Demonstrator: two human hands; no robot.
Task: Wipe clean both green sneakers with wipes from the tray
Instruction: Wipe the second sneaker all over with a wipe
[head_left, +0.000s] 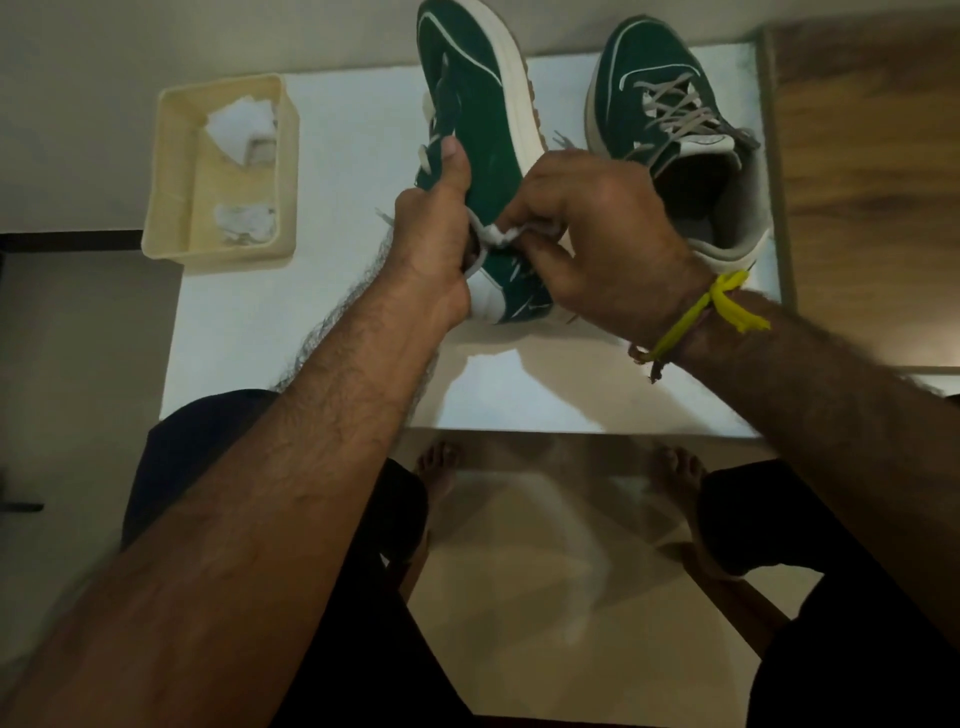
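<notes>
White table, wooden panel beside it

On the table we see the tray with wipes at nine o'clock, one sneaker in the middle, the other sneaker at three o'clock.

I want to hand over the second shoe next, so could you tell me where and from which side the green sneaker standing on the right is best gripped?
Grip the standing sneaker at its heel collar, coming from the near side with the right hand. It stands upright on the table, heel toward the person, and the open mouth probably lets fingers hook inside with the thumb outside. The laces over the tongue offer no firm hold.
</notes>
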